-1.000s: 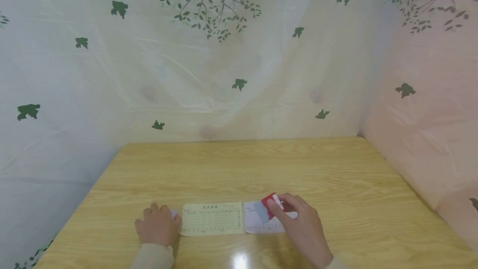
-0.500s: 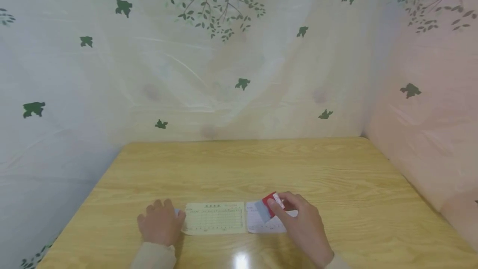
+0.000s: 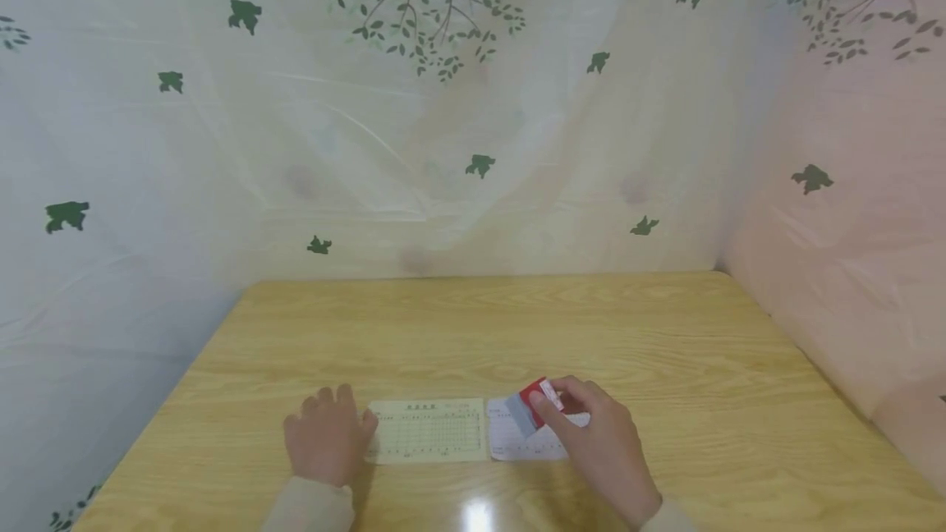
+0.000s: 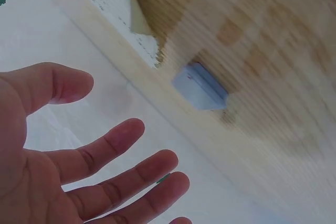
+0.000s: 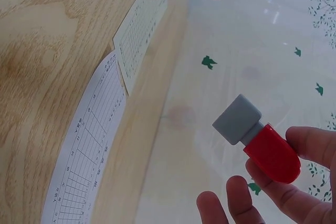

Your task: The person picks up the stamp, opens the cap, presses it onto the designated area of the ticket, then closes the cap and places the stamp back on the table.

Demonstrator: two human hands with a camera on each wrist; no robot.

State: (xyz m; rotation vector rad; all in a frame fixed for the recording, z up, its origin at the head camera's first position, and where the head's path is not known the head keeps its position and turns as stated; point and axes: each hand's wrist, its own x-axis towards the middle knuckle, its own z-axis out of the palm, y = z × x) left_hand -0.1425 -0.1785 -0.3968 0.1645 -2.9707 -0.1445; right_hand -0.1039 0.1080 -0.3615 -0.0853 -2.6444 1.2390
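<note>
Here, on the wood-grain table (image 3: 473, 335), a yellow-green printed form (image 3: 429, 431) lies flat along most of its length, with a curled corner at its left end. Just off that end sits a small blue-grey block (image 4: 200, 86). The left hand (image 4: 68, 166) is beside the same end of the form, its fingers spread and holding nothing; in the left wrist view they are apart from the block.

To the right of the form, just beside it, lies a white printed slip (image 3: 510, 443), ruled in dark lines. Further right is the right hand (image 3: 606, 442) — it pinches the red handle of a stamp (image 5: 273, 156) between thumb and finger. The stamp is tilted, its grey square head towards the form, and in the head view it covers part of the slip. Beyond the form, past the table's far edge, hangs a pale curtain (image 3: 532, 212) printed with green birds and leafy branches.
</note>
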